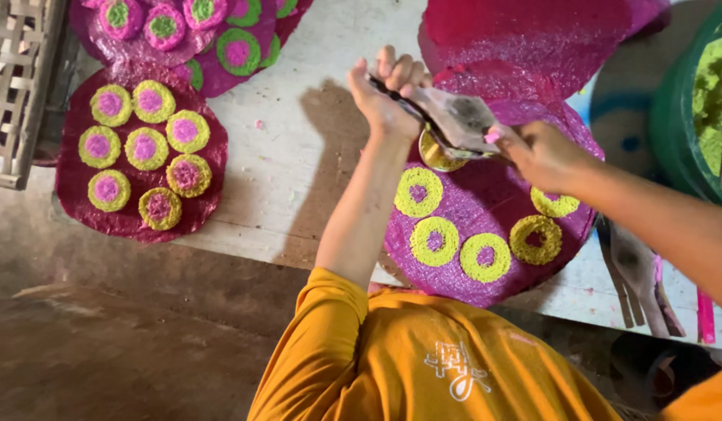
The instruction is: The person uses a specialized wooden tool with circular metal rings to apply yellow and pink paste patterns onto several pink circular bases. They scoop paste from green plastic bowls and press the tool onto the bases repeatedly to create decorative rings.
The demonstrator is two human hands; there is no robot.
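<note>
Head view: nearest, an orange shirt (423,351) is seen, and beyond it a magenta disc (486,206) lies on the table (299,140). Five yellow-green rings (434,241) are laid on it in a curve, their middles not filled.

At the far edge of this disc a flat metal tool (454,117) is held over a round mould (435,156). The left hand (384,97) is closed around the thin handle end. The right hand (542,152) is closed on the wider end. How the mould touches the disc is hidden by the tool.

In judgement, the tool should be kept level and pressed straight down, so that an even ring is formed. The mould should be kept apart from the nearest ring, and the disc should not be dragged when it is lifted.

Farther left a second disc (127,222) is covered with rings having pink centres (146,148). At the right a green basin (677,132) of yellow-green grains is seen, and at the far left a woven basket (18,86).
</note>
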